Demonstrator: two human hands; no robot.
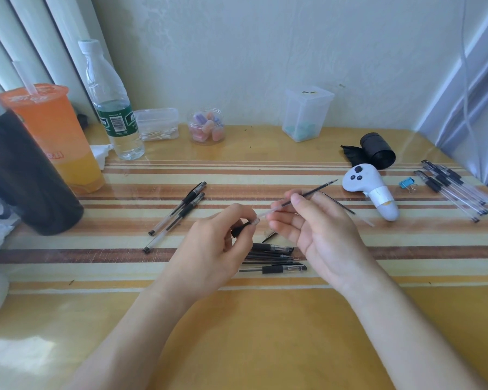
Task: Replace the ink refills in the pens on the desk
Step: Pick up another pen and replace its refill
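Observation:
My left hand (pixel 217 243) grips a clear pen barrel (pixel 251 222) with a black end, held above the desk's middle. My right hand (pixel 313 229) pinches a thin black ink refill (pixel 319 190) whose lower end meets the barrel's open mouth; its tip points up and to the right. Under my hands lies a small heap of pen parts and refills (pixel 273 258). Two capped pens (pixel 178 215) lie slanted to the left. A bundle of clear pens (pixel 457 190) rests at the far right. A loose refill (pixel 340 204) lies just behind my right hand.
A white controller (pixel 372 190), a blue binder clip (pixel 407 182) and a black bag roll (pixel 376 150) sit at the right. An orange drink cup (pixel 54 136), water bottle (pixel 110 102), dark flask (pixel 23 175) and small plastic jars (pixel 206 125) line the left and back.

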